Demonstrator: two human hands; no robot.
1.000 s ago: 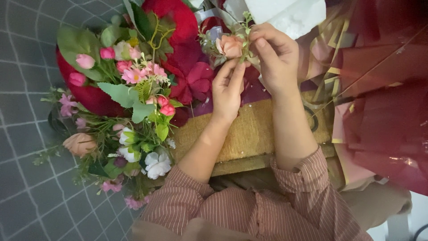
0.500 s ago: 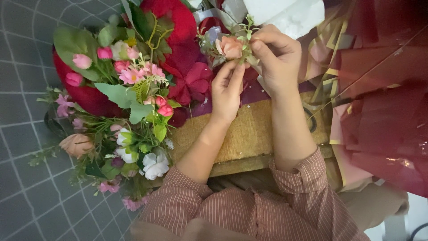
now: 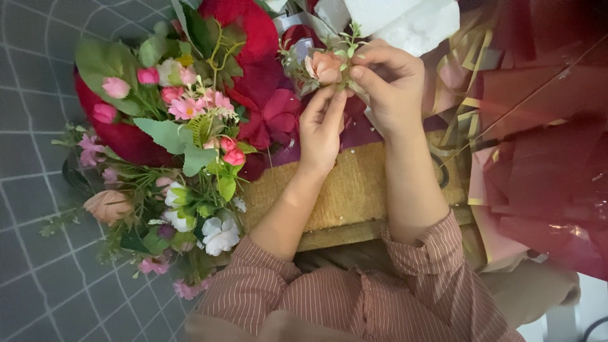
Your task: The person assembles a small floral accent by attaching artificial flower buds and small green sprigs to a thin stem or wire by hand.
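Peach rosebud sprig (image 3: 324, 65) sat near the top of the head view, pinched between my two hands above the tan woven surface (image 3: 354, 190). My left hand (image 3: 321, 130) reached up from below, fingertips closed on the sprig's underside. My right hand (image 3: 389, 88) gripped it from the right, thumb and forefinger clamped on its green leaves. Just left lay a heap of mixed artificial flowers (image 3: 183, 145), red, pink and white, on the grey tiled floor (image 3: 31, 253). Red wrapping sheets (image 3: 544, 145) lay to the right, white paper (image 3: 405, 19) above.
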